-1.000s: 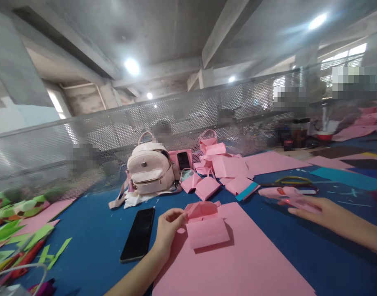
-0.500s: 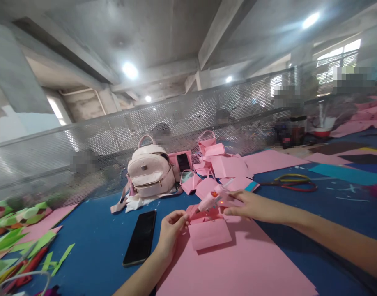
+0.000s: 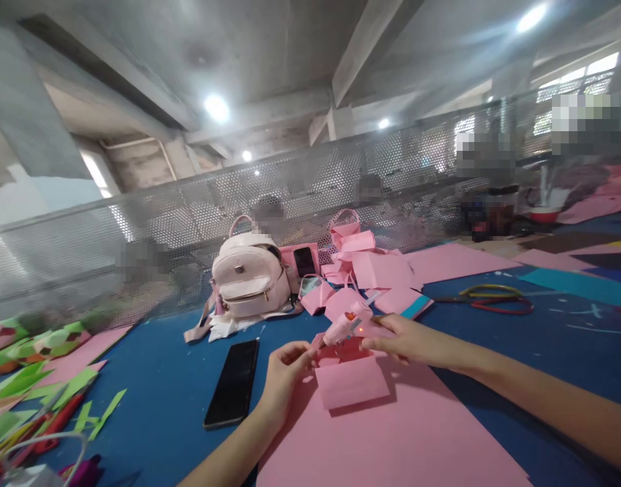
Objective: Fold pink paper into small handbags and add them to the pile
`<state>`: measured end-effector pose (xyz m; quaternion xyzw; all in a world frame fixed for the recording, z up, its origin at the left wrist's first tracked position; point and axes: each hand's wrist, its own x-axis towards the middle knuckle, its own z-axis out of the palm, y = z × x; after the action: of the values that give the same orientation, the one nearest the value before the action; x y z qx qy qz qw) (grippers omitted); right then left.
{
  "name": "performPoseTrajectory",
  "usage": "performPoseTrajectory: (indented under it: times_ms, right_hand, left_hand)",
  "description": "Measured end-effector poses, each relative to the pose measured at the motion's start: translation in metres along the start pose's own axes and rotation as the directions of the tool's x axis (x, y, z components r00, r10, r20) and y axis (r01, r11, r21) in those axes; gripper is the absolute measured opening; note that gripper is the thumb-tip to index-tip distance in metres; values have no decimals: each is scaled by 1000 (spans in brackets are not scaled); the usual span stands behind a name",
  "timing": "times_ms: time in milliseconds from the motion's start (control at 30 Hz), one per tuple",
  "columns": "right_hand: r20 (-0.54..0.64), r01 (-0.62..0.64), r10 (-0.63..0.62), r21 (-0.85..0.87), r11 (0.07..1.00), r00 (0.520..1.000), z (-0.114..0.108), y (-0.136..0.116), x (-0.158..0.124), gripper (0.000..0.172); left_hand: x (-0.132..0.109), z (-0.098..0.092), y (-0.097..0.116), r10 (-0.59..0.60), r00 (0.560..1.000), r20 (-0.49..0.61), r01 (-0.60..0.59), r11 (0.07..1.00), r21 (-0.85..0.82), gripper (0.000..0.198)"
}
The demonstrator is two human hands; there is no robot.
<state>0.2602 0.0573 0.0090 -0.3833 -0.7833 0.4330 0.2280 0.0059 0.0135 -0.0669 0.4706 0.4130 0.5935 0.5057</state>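
My left hand (image 3: 285, 374) pinches the left edge of a folded pink paper piece (image 3: 350, 379) that lies on a large pink sheet (image 3: 392, 439). My right hand (image 3: 406, 339) grips a pink glue gun (image 3: 348, 323), whose nozzle points down-left at the top of the folded piece, close to my left fingertips. A small red light glows on the gun.
A black phone (image 3: 233, 382) lies left of my left hand on the blue table (image 3: 153, 399). Behind stand a pale pink backpack (image 3: 249, 277) and a pile of folded pink paper pieces (image 3: 371, 270). Green paper scraps (image 3: 36, 385) lie at left, coloured hoops (image 3: 493, 297) at right, a perforated metal screen (image 3: 189, 223) at the back.
My right hand picked up the glue gun at the right and carried it left to the folded piece. My left hand has kept its pinch on the paper.
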Motion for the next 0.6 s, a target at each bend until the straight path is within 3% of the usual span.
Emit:
performPoseTrajectory:
  times_ms: [267,467,600]
  right_hand:
    - [-56,21,-27,-113,993,998,-2,-10,-8,61]
    - [15,56,-55,-37,998,998,1,-15,-12,53]
    - [-3,54,-54,-49,997,999,2,-13,-12,52]
  left_hand:
    - [1,1,1,28,1000,-5,-28,999,20,21]
    - [0,0,1,28,1000,4,-28,999,28,21]
    - [0,1,1,21,1000,6,-21,999,25,22]
